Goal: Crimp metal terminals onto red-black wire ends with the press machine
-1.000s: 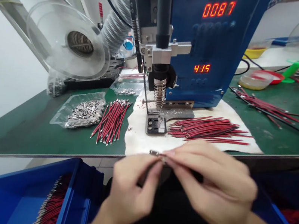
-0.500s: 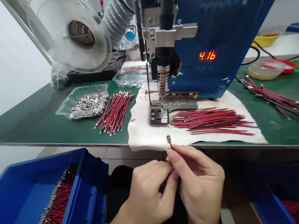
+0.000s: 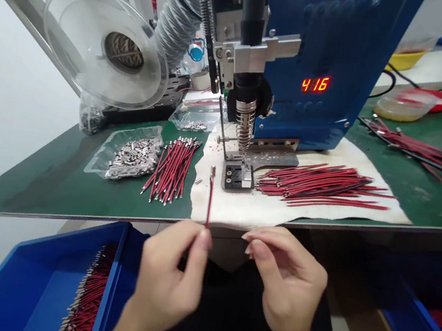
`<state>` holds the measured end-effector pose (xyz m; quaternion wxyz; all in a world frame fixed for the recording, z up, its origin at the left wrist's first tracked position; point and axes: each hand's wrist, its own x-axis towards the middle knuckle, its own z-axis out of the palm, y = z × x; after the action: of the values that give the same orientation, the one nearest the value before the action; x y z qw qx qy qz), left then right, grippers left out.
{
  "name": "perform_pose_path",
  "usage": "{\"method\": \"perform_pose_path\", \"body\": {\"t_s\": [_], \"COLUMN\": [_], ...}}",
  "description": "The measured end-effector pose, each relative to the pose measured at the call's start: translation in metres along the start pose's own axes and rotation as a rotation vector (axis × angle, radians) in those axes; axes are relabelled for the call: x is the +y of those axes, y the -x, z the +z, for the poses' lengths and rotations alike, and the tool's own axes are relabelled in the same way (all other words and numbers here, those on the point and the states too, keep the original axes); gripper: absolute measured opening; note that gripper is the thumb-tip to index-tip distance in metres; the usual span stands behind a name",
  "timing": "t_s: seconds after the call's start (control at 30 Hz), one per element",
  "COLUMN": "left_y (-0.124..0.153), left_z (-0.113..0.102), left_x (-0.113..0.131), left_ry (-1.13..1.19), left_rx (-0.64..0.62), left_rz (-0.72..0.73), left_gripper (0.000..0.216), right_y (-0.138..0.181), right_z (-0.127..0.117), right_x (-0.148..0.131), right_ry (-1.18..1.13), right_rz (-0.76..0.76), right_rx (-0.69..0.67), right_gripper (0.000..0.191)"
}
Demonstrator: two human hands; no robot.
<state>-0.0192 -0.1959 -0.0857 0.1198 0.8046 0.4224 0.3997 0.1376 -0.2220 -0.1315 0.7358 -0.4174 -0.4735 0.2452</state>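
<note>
My left hand (image 3: pixel 171 269) is closed, with a thin red and black wire (image 3: pixel 209 203) pinched between thumb and forefinger. The wire stands upright and carries a small silver metal cap (image 3: pixel 213 171) on its top end. To the right, my right hand (image 3: pixel 290 283) is held over my lap with loosely curled fingers. Its fingertips are slightly apart and nothing shows between them. Beyond the hands, the black metal fixture (image 3: pixel 238 178) of a blue machine (image 3: pixel 331 54) sits on a white cloth (image 3: pixel 234 209). A pile of red and black wires (image 3: pixel 322 184) lies beside the fixture.
Left on the green table (image 3: pixel 54 184) are a bag of small metal caps (image 3: pixel 134 157) and a bundle of capped wires (image 3: pixel 174 169). A blue bin (image 3: pixel 47 278) of wires stands below left, another blue bin (image 3: pixel 422 326) below right. A clear reel (image 3: pixel 72 47) hangs upper left.
My hands have separated. The left hand has moved left with the capped wire, which now points straight up. My right hand has let go of it. The view has shifted slightly.
</note>
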Motion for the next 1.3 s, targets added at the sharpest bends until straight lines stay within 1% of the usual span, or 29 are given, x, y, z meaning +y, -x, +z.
{"method": "perform_pose_path", "body": {"t_s": [0.1,0.2,0.3,0.37,0.43,0.5,0.63,0.73,0.87,0.97,1.1,1.17,1.2,1.27,1.3], "left_y": [-0.013,-0.024,-0.035,-0.044,-0.053,-0.062,-0.076,-0.083,-0.09,-0.092,-0.093,-0.09,-0.087,-0.079,-0.075], "left_z": [-0.03,-0.052,-0.063,-0.065,-0.066,-0.067,-0.067,-0.061,-0.048,-0.042,-0.041,-0.039,-0.037,-0.032,-0.028], "left_x": [-0.022,-0.043,-0.058,-0.064,-0.065,-0.063,-0.058,-0.057,-0.057,-0.057,-0.056,-0.053,-0.049,-0.04,-0.035], "left_ry": [-0.198,-0.31,-0.443,-0.538,-0.608,-0.66,-0.747,-0.788,-0.87,-0.885,-0.89,-0.886,-0.859,-0.717,-0.599], "left_rx": [0.051,0.097,0.09,0.061,0.046,0.08,0.125,0.1,0.032,0.045,0.091,0.161,0.216,0.303,0.307], "left_rz": [-0.075,-0.203,-0.292,-0.32,-0.332,-0.343,-0.335,-0.35,-0.424,-0.464,-0.499,-0.463,-0.411,-0.257,-0.171], "left_gripper": [0.025,0.028,0.034,0.036,0.036,0.036,0.036,0.036,0.035,0.035,0.035,0.035,0.035,0.034,0.032], "right_y": [0.004,0.006,0.008,0.009,0.009,0.011,0.014,0.013,0.01,0.01,0.014,0.014,0.013,0.008,0.005], "right_z": [0.001,0.004,0.005,0.006,0.007,0.006,0.001,-0.001,0.001,0.005,0.01,0.01,0.008,0.003,0.0], "right_x": [0.014,0.025,0.032,0.033,0.033,0.031,0.023,0.024,0.037,0.047,0.051,0.051,0.051,0.051,0.051], "right_ry": [0.024,0.074,0.149,0.206,0.273,0.347,0.422,0.438,0.551,0.566,0.57,0.579,0.589,0.625,0.649], "right_rz": [-0.048,-0.124,-0.203,-0.211,-0.2,-0.203,-0.241,-0.27,-0.318,-0.366,-0.378,-0.385,-0.395,-0.434,-0.461], "right_rx": [-0.054,-0.114,-0.167,-0.218,-0.263,-0.288,-0.301,-0.311,-0.377,-0.334,-0.284,-0.28,-0.29,-0.334,-0.363], "right_gripper": [0.022,0.039,0.057,0.066,0.073,0.078,0.078,0.073,0.057,0.052,0.049,0.05,0.051,0.054,0.055]}}
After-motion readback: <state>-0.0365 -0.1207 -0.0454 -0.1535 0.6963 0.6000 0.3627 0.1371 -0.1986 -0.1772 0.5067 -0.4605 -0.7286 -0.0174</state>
